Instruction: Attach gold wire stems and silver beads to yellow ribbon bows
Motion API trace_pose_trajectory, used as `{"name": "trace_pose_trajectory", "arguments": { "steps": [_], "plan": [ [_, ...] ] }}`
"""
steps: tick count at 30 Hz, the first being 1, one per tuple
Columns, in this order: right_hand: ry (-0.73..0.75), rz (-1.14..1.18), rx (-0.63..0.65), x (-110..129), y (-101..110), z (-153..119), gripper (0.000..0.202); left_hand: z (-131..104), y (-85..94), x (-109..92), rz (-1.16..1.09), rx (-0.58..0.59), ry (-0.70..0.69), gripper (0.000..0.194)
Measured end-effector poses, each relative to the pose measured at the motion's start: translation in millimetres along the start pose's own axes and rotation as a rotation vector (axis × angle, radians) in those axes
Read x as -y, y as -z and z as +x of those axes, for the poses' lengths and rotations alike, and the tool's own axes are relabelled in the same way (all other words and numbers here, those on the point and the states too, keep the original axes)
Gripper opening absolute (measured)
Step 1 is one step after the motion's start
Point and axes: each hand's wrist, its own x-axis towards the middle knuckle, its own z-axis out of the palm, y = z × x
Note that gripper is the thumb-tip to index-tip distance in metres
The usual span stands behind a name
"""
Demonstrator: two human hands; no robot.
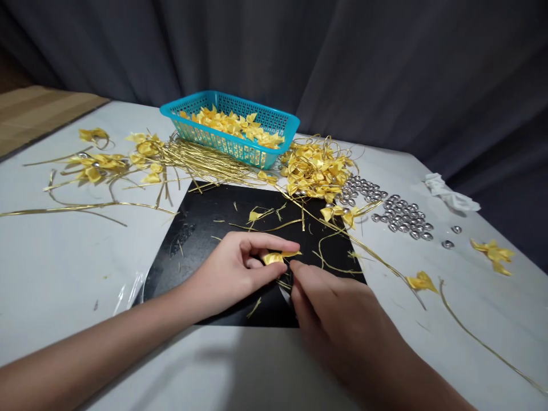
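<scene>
Over a black mat [201,228], my left hand [240,265] holds a small yellow ribbon bow [273,259] between its thumb and fingers. Close beside it on the right, my right hand [329,297] is closed, its fingertips near the bow. What those fingers grip is too small to make out. Gold thread scraps and a small yellow ribbon piece [254,216] lie on the mat beyond my hands.
Behind the mat stands a blue basket [205,134] of yellow bows. Gold cords [205,160] and bow piles [317,168] lie around it. Silver beads [405,217] are at the right, with a white cloth [449,193] beyond and a curtain at the back.
</scene>
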Motion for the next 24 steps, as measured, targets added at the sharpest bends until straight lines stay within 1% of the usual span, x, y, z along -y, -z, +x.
{"name": "trace_pose_trajectory", "arguments": {
  "steps": [2,4,7,11,14,17,21,24],
  "plan": [
    [-0.010,-0.022,-0.013,2,-2,0,0.021,-1,-0.9,-2,0.025,-0.020,-0.011,0.024],
    [-0.028,-0.025,-0.001,4,-3,1,0.022,-1,-1.7,-4,0.045,-0.033,-0.022,0.023],
    [-0.042,-0.022,0.002,7,-4,1,0.023,-2,-2.6,-6,0.057,-0.028,-0.032,0.023],
    [-0.056,-0.013,-0.002,10,-8,1,0.024,-3,-2.9,-5,0.073,-0.020,-0.056,0.022],
    [-0.112,0.005,-0.015,7,-10,3,0.023,-2,-2.0,-2,0.089,-0.052,-0.054,0.023],
    [-0.175,0.078,-0.055,1,-12,4,0.018,0,-1.2,0,0.090,-0.090,-0.032,0.027],
    [-0.289,0.208,-0.047,-5,-13,4,0.011,2,-0.9,1,0.085,-0.109,-0.010,0.030],
    [-0.293,0.240,-0.047,-6,-11,3,0.011,2,-0.8,2,0.076,-0.111,-0.020,0.030]
  ]
}}
